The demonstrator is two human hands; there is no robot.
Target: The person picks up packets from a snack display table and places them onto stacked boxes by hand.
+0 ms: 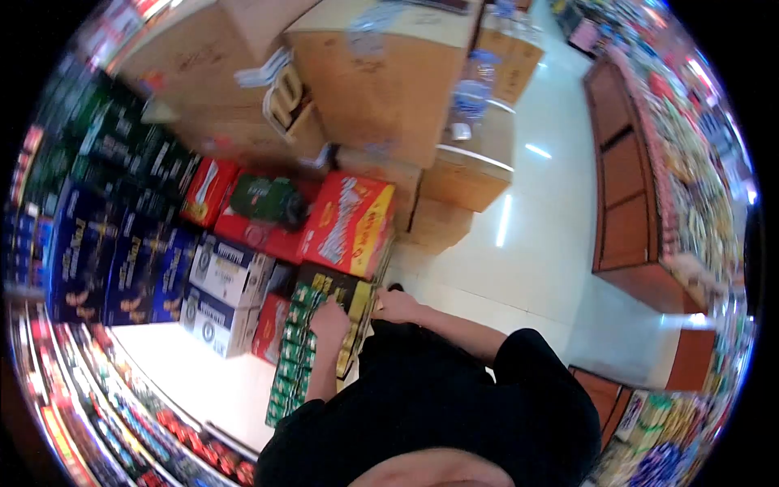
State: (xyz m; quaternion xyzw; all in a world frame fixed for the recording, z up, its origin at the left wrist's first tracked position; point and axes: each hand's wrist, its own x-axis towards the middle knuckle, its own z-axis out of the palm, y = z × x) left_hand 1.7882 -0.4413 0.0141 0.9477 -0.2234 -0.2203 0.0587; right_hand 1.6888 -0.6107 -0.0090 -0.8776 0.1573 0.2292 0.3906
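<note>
My left hand (329,321) is closed over the edge of a long row of small green packs (292,357), with its fingertips partly hidden. Beside it, my right hand (396,307) is closed near the side of a black and gold box (341,288). What it holds, if anything, is too small to make out. A red and yellow box (350,223) lies just beyond both hands. Farther left, a dark green package (266,200) rests on red boxes (258,230).
Large cardboard cartons (373,73) are stacked ahead, with a clear plastic bottle (474,89) on one. White and blue boxes (223,296) and dark blue boxes (81,260) stand left. A wooden counter (625,170) with goods lines the right, across the tiled floor (519,243).
</note>
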